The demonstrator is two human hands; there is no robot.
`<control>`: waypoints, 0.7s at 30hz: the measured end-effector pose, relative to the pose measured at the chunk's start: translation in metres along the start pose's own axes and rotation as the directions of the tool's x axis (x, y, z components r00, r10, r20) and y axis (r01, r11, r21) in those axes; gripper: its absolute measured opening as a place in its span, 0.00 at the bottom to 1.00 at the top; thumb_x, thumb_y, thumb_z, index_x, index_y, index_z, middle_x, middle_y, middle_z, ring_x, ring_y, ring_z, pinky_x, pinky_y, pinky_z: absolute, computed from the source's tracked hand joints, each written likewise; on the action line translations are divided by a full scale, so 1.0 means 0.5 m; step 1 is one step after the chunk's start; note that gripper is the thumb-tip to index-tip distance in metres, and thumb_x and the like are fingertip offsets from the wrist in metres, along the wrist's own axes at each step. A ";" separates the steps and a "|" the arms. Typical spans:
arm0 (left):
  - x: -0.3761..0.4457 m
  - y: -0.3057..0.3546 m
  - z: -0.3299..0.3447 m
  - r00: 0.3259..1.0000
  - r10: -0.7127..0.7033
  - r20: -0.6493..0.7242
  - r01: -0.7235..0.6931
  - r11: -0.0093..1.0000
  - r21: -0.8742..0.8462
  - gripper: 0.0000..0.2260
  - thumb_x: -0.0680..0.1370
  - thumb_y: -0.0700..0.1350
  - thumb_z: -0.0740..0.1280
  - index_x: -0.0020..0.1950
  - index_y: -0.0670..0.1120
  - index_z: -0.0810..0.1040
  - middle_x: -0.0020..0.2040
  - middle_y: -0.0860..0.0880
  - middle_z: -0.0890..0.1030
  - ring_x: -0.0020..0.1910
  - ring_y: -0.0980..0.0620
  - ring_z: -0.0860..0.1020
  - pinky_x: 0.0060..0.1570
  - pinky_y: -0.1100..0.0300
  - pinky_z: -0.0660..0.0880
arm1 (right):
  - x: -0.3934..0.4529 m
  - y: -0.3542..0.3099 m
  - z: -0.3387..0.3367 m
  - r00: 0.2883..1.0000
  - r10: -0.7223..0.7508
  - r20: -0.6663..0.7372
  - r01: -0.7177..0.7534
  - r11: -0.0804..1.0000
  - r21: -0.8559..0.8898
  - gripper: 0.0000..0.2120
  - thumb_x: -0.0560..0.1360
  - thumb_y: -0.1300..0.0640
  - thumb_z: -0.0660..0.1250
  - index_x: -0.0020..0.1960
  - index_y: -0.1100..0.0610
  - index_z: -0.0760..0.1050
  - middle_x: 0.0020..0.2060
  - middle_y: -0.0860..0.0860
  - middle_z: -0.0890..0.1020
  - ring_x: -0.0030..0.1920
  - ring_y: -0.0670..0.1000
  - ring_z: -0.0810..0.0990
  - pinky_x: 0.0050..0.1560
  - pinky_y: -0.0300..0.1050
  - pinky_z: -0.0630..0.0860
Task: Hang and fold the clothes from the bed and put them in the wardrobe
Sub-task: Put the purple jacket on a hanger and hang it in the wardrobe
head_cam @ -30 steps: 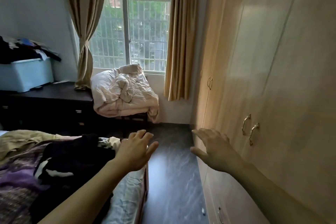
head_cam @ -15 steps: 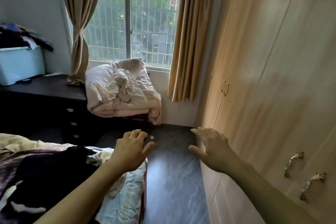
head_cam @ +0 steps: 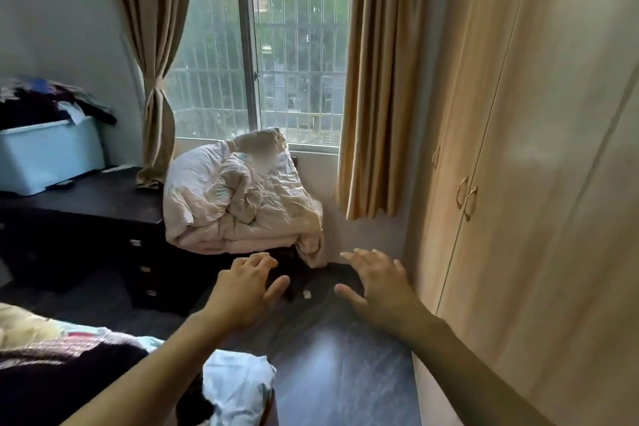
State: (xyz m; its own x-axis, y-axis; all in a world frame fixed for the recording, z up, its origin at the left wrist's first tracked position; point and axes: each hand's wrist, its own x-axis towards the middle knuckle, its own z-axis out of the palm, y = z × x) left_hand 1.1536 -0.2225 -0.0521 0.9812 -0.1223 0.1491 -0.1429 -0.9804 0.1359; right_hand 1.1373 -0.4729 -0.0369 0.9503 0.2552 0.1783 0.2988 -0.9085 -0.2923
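Two bare hands are held out over the dark floor (head_cam: 332, 387), palms down and holding nothing. The fingers (head_cam: 257, 261) of the left hand (head_cam: 243, 290) are loosely spread and a little bent, thumb out to the side; the right hand (head_cam: 377, 282) shows the same loose spread, thumb pointing inward. Neither touches anything, which reads as hands carried ahead while walking or turning, ready for whichever comes first, a door or a garment.

Taking the wardrobe (head_cam: 539, 183) as the landmark: it fills the view's right side, doors closed, and its one visible pair of brass handles (head_cam: 466, 197) sits above and beyond the right hand, well apart from it. The right hand is just beside the wardrobe's lower front, the left hand farther out. Across the floor from the wardrobe, at the lower left, lies the bed (head_cam: 266, 401) with the clothes (head_cam: 62, 377) heaped on it, dark cloth over paler pieces; the left forearm passes over that heap. By my judgement nothing is yet hung or folded, and the closed doors would need opening first. Past the wardrobe's far end hangs a curtain (head_cam: 377, 79), and a crumpled quilt (head_cam: 238, 197) sits under the window.
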 end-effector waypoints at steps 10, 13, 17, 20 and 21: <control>0.292 0.030 0.071 0.999 -0.013 0.041 0.014 1.000 -0.022 0.24 0.81 0.64 0.54 0.74 0.55 0.68 0.77 0.54 0.65 0.74 0.49 0.64 0.65 0.48 0.67 | 0.274 0.163 0.004 0.999 -0.008 0.039 0.009 0.999 -0.032 0.29 0.79 0.36 0.57 0.77 0.43 0.56 0.77 0.45 0.61 0.78 0.52 0.53 0.77 0.60 0.49; 0.390 0.017 0.106 0.999 -0.022 0.029 0.024 0.998 -0.065 0.24 0.81 0.64 0.54 0.74 0.55 0.68 0.77 0.54 0.65 0.74 0.49 0.63 0.67 0.48 0.67 | 0.370 0.206 0.022 0.999 -0.013 0.048 0.016 0.998 -0.060 0.30 0.79 0.37 0.58 0.78 0.43 0.55 0.78 0.46 0.58 0.79 0.53 0.52 0.77 0.60 0.48; 0.541 -0.016 0.145 0.999 -0.033 -0.018 0.029 0.987 -0.159 0.23 0.81 0.64 0.55 0.72 0.55 0.70 0.75 0.54 0.67 0.72 0.48 0.66 0.67 0.48 0.67 | 0.517 0.243 0.039 0.998 -0.034 0.052 0.038 0.997 -0.073 0.30 0.79 0.37 0.58 0.78 0.43 0.55 0.78 0.47 0.58 0.78 0.53 0.52 0.77 0.58 0.49; 0.649 -0.059 0.144 0.994 -0.100 -0.039 0.085 0.956 -0.279 0.23 0.81 0.63 0.56 0.71 0.54 0.71 0.74 0.54 0.69 0.71 0.48 0.67 0.66 0.48 0.67 | 0.635 0.247 0.043 0.998 -0.035 0.056 0.037 0.999 -0.033 0.30 0.79 0.37 0.59 0.77 0.43 0.57 0.77 0.46 0.61 0.77 0.51 0.56 0.76 0.59 0.52; 0.679 -0.076 0.143 0.991 -0.124 -0.051 0.103 0.949 -0.298 0.23 0.81 0.63 0.56 0.72 0.53 0.71 0.73 0.54 0.69 0.71 0.48 0.68 0.66 0.47 0.67 | 0.674 0.243 0.043 0.997 -0.049 0.058 0.051 0.998 -0.040 0.29 0.79 0.38 0.59 0.77 0.44 0.58 0.76 0.46 0.62 0.77 0.51 0.56 0.76 0.60 0.52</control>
State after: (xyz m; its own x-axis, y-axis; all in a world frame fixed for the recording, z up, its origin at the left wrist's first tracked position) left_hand 1.5016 -0.2380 -0.0764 0.9835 0.0078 0.1809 -0.0731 -0.8969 0.4361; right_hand 1.4959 -0.4901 -0.0327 0.9382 0.3178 0.1375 0.3430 -0.9068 -0.2450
